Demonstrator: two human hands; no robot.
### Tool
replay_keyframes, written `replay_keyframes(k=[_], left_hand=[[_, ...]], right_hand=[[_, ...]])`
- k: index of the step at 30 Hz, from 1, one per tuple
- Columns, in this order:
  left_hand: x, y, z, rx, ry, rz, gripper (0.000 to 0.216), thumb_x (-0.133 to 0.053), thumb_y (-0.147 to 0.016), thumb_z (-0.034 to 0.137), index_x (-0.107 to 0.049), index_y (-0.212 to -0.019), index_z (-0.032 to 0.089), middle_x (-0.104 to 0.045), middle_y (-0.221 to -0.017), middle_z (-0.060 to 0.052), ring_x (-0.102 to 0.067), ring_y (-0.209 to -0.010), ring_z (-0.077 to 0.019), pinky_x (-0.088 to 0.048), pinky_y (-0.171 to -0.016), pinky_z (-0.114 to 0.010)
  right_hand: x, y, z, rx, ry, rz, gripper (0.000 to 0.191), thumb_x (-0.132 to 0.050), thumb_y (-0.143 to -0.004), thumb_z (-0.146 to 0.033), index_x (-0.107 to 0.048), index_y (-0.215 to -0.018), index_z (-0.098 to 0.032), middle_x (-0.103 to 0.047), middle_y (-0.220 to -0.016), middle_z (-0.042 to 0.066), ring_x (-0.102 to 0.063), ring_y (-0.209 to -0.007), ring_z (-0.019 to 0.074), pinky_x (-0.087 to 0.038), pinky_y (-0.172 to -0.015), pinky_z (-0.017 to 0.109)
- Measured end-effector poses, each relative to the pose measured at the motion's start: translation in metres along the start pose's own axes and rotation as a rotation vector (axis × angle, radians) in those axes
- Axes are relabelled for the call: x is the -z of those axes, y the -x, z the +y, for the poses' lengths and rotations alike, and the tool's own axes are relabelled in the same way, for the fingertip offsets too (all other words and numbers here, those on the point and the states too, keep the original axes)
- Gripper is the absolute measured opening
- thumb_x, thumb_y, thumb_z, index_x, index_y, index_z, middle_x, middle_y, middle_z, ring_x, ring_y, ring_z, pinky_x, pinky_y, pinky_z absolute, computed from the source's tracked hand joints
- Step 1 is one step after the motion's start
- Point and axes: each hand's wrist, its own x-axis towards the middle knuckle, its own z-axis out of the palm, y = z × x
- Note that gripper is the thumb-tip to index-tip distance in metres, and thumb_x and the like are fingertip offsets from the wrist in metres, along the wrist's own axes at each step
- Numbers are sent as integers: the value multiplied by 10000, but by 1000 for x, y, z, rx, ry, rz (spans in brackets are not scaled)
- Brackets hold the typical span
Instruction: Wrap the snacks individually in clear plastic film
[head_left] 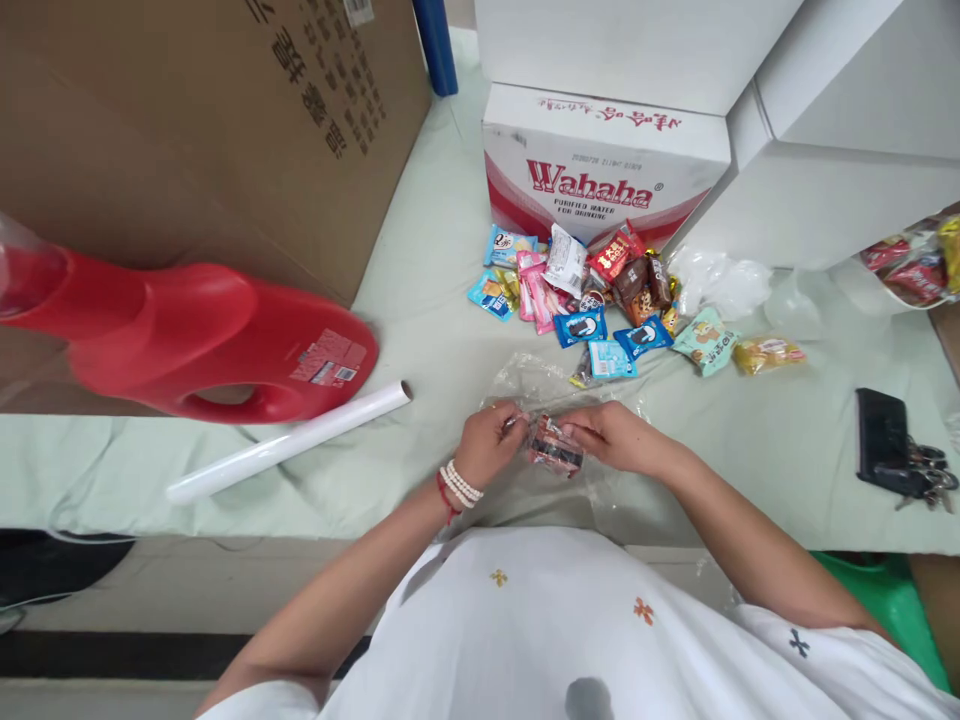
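Observation:
Close to my body at the table's front edge, a small snack packet (555, 447) with dark and reddish parts sits between my hands, with clear plastic wrap (529, 378) around and under it. My left hand (491, 440) is closed, thumb against fingers, pinching the clear plastic at the packet's left. My right hand (611, 435) is closed on the packet's right upper edge. Just beyond lies a heap of wrapped snacks: blue packets (581, 327), pink packets (538, 292), a red packet (616, 252) and a pale green packet (706, 341).
A red jug (225, 340) and a white roll (292, 443) lie at the left by a large brown carton (210, 130). Behind the snacks stands a Wahaba-style white box (600, 185). Crumpled clear plastic (720, 283), a snack tub (874, 285), a black wallet-like item (881, 440) and keys (930, 475) are right.

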Motion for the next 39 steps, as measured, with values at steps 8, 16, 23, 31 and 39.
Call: replay_keyframes(k=[8, 16, 23, 31, 39], left_hand=[[-4, -7, 4, 59, -100, 133, 158, -550, -915, 310, -614, -814, 206, -632, -783, -33, -585, -721, -184, -458, -678, -318], [6, 42, -1, -623, -378, 317, 341, -611, -922, 168, -677, -1184, 377, -752, -1093, -38, -627, -1140, -262, -404, -988, -471], [-12, 21, 13, -687, -467, -16, 343, -567, -995, 225, -654, -1325, 255, -750, -1278, -82, -662, -1221, -260, -410, -1025, -448], [-16, 24, 11, -672, -443, 67, 276, -585, -987, 201, -679, -1243, 237, -761, -1260, -72, -654, -1238, -266, -330, -1113, -510], [-5, 14, 3, -672, -188, -141, 254, -553, -979, 181, -716, -1144, 284, -801, -1113, -17, -619, -1299, -238, -142, -1245, -578]], right_hand=[[-2, 9, 2, -48, -33, 42, 112, -645, -946, -282, -697, -984, -190, -732, -886, 31, -650, -807, 177, -437, -724, 251], [-13, -10, 9, -87, 44, 47, 157, -580, -881, -68, -675, -815, -176, -667, -742, -8, -559, -675, 127, -342, -645, 228], [-6, -3, 27, -109, -155, 8, 73, -593, -909, -201, -659, -896, -173, -673, -762, -2, -583, -693, 142, -416, -656, 238], [-43, 68, 9, -372, -374, 245, 779, -756, -819, -516, -452, -1472, -219, -698, -1003, 41, -623, -784, 179, -501, -706, 293], [-35, 115, 35, -491, -237, 225, 376, -505, -985, -529, -693, -1011, -204, -667, -799, 27, -594, -709, 191, -462, -659, 302]])
